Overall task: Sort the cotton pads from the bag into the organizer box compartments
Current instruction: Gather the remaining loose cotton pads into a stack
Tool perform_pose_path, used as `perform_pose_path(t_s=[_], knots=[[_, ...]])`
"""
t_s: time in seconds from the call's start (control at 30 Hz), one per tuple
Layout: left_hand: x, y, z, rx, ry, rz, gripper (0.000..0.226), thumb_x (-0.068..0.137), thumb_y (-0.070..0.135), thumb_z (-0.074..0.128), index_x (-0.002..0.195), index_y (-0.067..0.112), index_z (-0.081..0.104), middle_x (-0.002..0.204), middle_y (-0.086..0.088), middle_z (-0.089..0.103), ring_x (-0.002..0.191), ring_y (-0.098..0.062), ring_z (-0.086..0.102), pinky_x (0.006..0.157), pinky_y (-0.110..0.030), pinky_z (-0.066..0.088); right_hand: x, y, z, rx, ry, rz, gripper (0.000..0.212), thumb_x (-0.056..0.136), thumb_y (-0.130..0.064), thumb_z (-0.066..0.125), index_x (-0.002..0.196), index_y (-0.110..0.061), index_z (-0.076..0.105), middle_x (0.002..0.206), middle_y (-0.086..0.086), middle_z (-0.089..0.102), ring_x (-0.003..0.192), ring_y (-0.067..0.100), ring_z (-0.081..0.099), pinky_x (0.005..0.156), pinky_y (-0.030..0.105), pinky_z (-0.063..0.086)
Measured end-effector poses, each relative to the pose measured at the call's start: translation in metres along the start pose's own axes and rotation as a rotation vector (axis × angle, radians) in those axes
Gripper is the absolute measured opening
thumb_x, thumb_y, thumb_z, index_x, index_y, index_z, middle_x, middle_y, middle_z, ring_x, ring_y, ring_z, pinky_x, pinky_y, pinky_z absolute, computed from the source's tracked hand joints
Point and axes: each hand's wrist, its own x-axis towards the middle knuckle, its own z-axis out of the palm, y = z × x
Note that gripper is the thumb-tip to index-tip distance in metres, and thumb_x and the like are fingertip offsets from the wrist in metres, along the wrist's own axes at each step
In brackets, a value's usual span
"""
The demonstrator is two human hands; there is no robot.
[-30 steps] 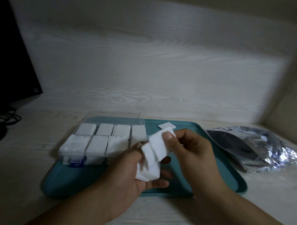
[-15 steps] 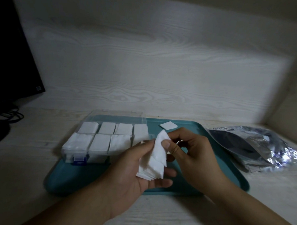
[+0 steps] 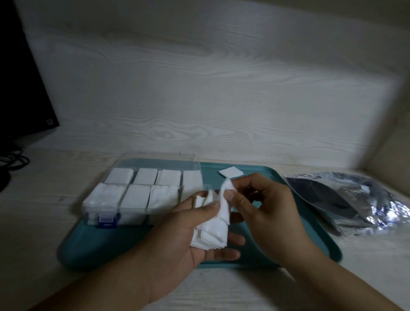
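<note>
Fingers (image 3: 230,196) pinch pad (image 3: 224,203); organizer box (image 3: 136,192) compartments pad-filled

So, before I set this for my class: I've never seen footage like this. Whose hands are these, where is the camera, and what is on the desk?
There is no machine here: a person wears a camera on the head, looking down at both hands. The left hand holds a stack of white cotton pads; the right hand pinches the top pad to peel it off. On the teal tray sits a clear organizer box, its visible compartments filled with pads. One loose pad lies at the tray's far edge. A silver bag lies to the right.
</note>
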Motion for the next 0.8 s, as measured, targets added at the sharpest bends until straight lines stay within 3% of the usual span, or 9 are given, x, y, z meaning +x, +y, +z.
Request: perform_pose_path(t_s=[0.13,0.27,0.37,0.43,0.53,0.63,0.7,0.8], knots=[[0.0,0.001,0.0,0.0,0.016,0.033,0.049,0.077,0.024,0.054,0.124,0.012,0.061,0.102,-0.021,0.073,0.067,-0.03,0.069,0.051,-0.032,0.055,0.013,-0.003,-0.012,0.274,0.144,0.122,0.011,0.09,-0.004,0.064,0.084,-0.01,0.07,0.072,0.001,0.069,0.064,0.012,0.06,0.061,0.021,0.049],[0.002,0.001,0.0,-0.038,0.044,0.015,0.052,0.075,0.041,0.052,0.112,0.008,0.069,0.096,-0.022,0.072,0.063,-0.029,0.067,0.049,-0.031,0.054,0.016,-0.011,-0.027,0.547,-0.167,0.224,0.009,0.079,-0.014,0.066,0.08,-0.01,0.074,0.072,0.011,0.063,0.062,0.016,0.05,0.057,0.022,0.043],[0.002,0.001,-0.001,-0.047,0.025,-0.007,0.05,0.078,0.044,0.049,0.098,0.008,0.077,0.094,-0.022,0.073,0.062,-0.028,0.066,0.05,-0.032,0.055,0.011,-0.013,-0.02,0.345,-0.304,0.157,0.006,0.078,-0.008,0.069,0.082,-0.005,0.072,0.065,0.005,0.064,0.058,0.01,0.055,0.055,0.02,0.044],[0.002,0.0,-0.002,-0.04,0.017,-0.002,0.049,0.08,0.04,0.05,0.11,0.008,0.071,0.103,-0.026,0.072,0.064,-0.027,0.067,0.052,-0.033,0.056,0.01,-0.009,-0.014,0.228,-0.292,0.131,0.005,0.081,-0.003,0.07,0.086,-0.004,0.072,0.068,0.005,0.068,0.062,0.01,0.062,0.061,0.02,0.05],[0.002,-0.001,-0.004,-0.04,0.019,0.008,0.052,0.078,0.032,0.053,0.122,0.007,0.063,0.109,-0.028,0.069,0.065,-0.029,0.067,0.054,-0.035,0.058,0.008,-0.006,-0.01,0.113,-0.261,0.072,0.012,0.079,-0.007,0.075,0.084,-0.018,0.074,0.076,0.009,0.071,0.068,0.02,0.065,0.067,0.03,0.055],[0.003,-0.001,-0.004,-0.048,0.025,0.002,0.052,0.078,0.029,0.054,0.123,0.005,0.062,0.103,-0.027,0.07,0.066,-0.03,0.068,0.054,-0.037,0.058,0.007,-0.008,-0.01,0.015,-0.244,0.011,0.024,0.077,-0.011,0.078,0.078,-0.034,0.072,0.074,-0.006,0.071,0.061,0.005,0.059,0.061,0.02,0.05],[0.004,-0.002,-0.005,-0.053,0.03,-0.003,0.053,0.079,0.03,0.054,0.126,0.005,0.061,0.109,-0.027,0.068,0.071,-0.031,0.068,0.055,-0.037,0.058,0.006,-0.009,-0.01,-0.038,-0.281,0.004,0.028,0.078,-0.013,0.078,0.079,-0.04,0.069,0.072,-0.016,0.07,0.059,-0.001,0.056,0.059,0.013,0.047],[0.006,-0.002,-0.008,-0.075,0.037,-0.004,0.056,0.079,0.032,0.054,0.129,0.006,0.061,0.109,-0.025,0.069,0.073,-0.031,0.068,0.055,-0.037,0.056,0.005,-0.01,-0.009,-0.057,-0.325,0.002,0.023,0.081,-0.016,0.075,0.087,-0.038,0.07,0.076,-0.015,0.068,0.061,0.0,0.056,0.06,0.015,0.047]])
